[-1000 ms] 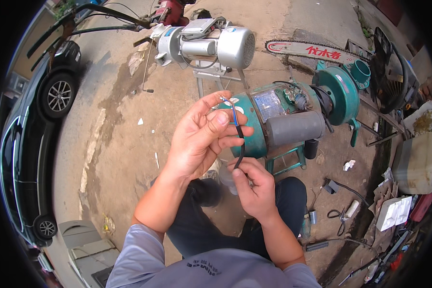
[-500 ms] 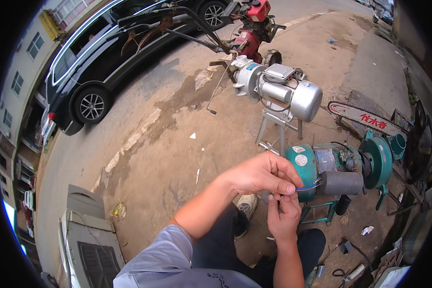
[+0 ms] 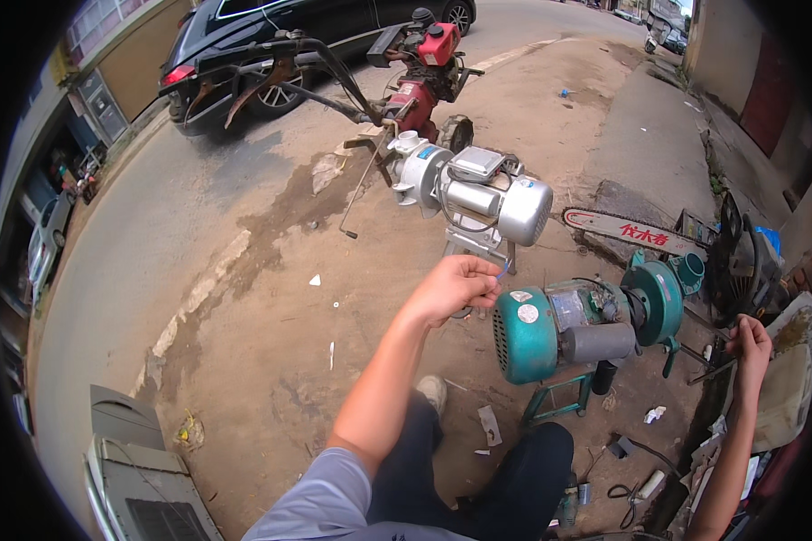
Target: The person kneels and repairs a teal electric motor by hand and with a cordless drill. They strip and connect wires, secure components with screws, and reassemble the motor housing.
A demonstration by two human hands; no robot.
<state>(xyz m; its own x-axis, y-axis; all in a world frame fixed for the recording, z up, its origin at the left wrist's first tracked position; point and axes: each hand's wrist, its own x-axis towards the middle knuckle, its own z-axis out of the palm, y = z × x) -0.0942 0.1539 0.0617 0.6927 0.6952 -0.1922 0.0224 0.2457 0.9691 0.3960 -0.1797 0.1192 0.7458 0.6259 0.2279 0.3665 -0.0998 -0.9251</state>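
My left hand (image 3: 456, 290) is closed in a pinch on a thin blue wire (image 3: 503, 270), just above the rounded end of a green electric motor (image 3: 525, 338). A grey cylinder (image 3: 597, 343) is fixed to that motor's side, and a green round housing (image 3: 656, 302) with a short spout joins its far end. Out to the right, my right hand (image 3: 749, 347) has its fingers pressed together. Whatever they may hold is too small to make out. Beyond that hand lies a chainsaw with a long bar (image 3: 636, 231) and dark body (image 3: 735, 270).
A silver motor-driven machine (image 3: 478, 194) stands on legs beyond the green one, beside a red-engined tiller (image 3: 415, 99). Cables and small tools (image 3: 636, 491) lie on the ground at lower right. A grey cabinet-like box (image 3: 144, 469) is at lower left. A black car (image 3: 307, 45) is on the road.
My right hand has left the wire by my left hand and swung far right, near the chainsaw. My left hand keeps its pinch. The view has shifted, and the black car has moved along the road.
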